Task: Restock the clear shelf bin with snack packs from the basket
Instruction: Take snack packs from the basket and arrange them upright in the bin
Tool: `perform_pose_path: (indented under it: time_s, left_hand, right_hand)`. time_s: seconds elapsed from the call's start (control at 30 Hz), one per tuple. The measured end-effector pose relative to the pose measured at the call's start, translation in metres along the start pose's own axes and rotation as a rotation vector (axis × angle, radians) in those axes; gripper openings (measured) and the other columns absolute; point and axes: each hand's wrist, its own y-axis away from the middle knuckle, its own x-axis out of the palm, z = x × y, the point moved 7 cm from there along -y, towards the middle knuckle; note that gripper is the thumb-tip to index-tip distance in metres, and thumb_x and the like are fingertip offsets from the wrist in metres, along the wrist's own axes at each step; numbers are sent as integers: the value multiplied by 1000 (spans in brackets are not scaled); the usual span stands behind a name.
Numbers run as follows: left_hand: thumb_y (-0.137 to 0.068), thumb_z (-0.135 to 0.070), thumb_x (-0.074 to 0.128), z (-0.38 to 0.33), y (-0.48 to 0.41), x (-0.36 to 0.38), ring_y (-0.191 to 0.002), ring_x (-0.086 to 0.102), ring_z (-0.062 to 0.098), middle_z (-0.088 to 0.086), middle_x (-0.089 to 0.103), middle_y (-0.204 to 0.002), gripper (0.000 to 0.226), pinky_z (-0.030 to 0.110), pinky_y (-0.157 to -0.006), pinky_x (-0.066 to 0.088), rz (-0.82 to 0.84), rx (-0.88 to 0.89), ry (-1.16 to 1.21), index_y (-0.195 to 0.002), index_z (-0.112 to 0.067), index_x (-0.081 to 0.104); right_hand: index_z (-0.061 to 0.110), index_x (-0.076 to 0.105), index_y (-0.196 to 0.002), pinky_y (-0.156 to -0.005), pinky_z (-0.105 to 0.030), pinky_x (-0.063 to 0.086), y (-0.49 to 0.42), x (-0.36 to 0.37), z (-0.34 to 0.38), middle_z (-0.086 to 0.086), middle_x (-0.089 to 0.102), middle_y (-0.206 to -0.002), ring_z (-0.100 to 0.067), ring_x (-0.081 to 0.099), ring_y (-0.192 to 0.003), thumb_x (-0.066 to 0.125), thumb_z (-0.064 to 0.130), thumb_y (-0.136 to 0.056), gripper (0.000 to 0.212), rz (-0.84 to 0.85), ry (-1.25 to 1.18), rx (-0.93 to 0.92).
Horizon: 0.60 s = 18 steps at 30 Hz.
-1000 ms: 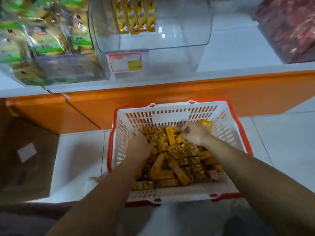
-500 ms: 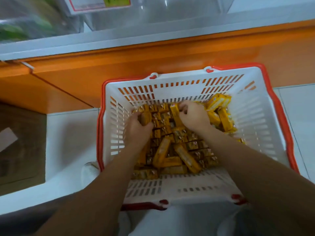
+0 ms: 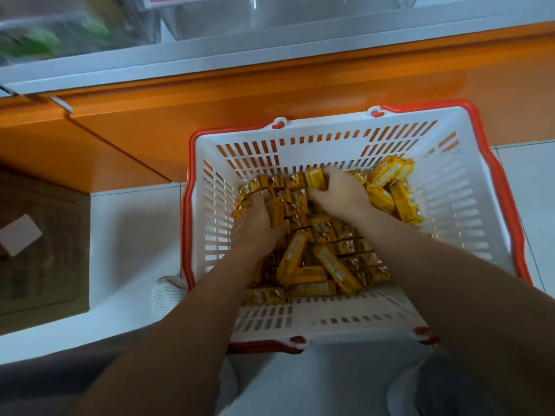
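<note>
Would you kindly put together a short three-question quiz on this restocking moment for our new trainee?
1. True or false: the left hand and the right hand both grip snack packs inside the basket.
2. The snack packs are mainly: A) green, B) yellow, C) blue.
3. Which hand is nearer the basket's far wall?
Key: 1 true; 2 B; 3 the right hand.

Glossy-wrapped snack packs [image 3: 303,262], slotted plastic basket [image 3: 468,211]
</note>
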Motion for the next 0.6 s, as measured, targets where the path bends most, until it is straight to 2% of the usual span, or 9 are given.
perform_pose_path:
  time_s: [0.07, 0.13, 0.2, 0.27, 0.4, 0.5, 0.6]
  left_hand:
    - [-81, -43, 83, -2, -2, 0, -110, 66, 26, 0, 65, -129, 72, 49, -89, 57, -25, 35, 24, -136, -35, 39]
    - [-80, -41, 85, -8, -5, 2, -110, 65, 25, -1, 65, -128, 67, 49, -89, 58, -29, 67, 40, -133, -36, 42]
    - [-83, -42, 82, -11, -7, 5, -112, 65, 26, -1, 66, -127, 63, 48, -90, 58, -42, 91, 26, -133, -36, 43]
    - [-87, -44, 78, -11, -9, 9, -116, 63, 28, 3, 64, -130, 64, 48, -93, 56, -39, 89, 16, -140, -33, 43]
    - [-89, -42, 76, -4, -15, 19, -130, 52, 35, 14, 51, -143, 74, 52, -107, 48, 39, 49, 15, -152, -26, 38]
    - [-89, -40, 76, -10, -14, 13, -124, 57, 32, 9, 59, -135, 69, 50, -101, 52, 8, 55, 83, -148, -26, 42]
    - [-91, -41, 74, -29, -11, 0, -112, 64, 29, -2, 62, -112, 63, 39, -87, 54, -54, 92, 149, -144, -23, 44]
  right_hand:
    - [24, 62, -92, -60, -37, 53, 3, -15, 1, 1, 67, -77, -17, 63, -67, 54, 53, -93, 31, 7, -172, -45]
    - [26, 61, -92, -56, -32, 44, 11, -22, 3, 4, 64, -78, -15, 61, -67, 48, 58, -92, 34, 90, -181, -111]
    - [21, 62, -97, -63, -33, 45, 20, -11, -2, 2, 62, -89, -16, 60, -75, 50, 50, -93, 32, 230, -40, -144]
    - [17, 59, -116, -77, -38, 52, 26, 5, -13, 2, 60, -109, -20, 59, -90, 57, 43, -92, 36, 329, 209, -133]
    - [17, 47, -137, -78, -41, 55, 32, 15, -19, -8, 65, -117, -29, 64, -99, 72, 41, -85, 62, 321, 408, -125]
    - [16, 48, -135, -80, -41, 56, 33, 16, -23, -9, 64, -119, -31, 64, -103, 79, 39, -80, 67, 280, 396, -91]
    - [19, 52, -124, -74, -36, 53, 37, 13, -22, -5, 65, -111, -27, 63, -97, 84, 36, -73, 62, 286, 300, -51]
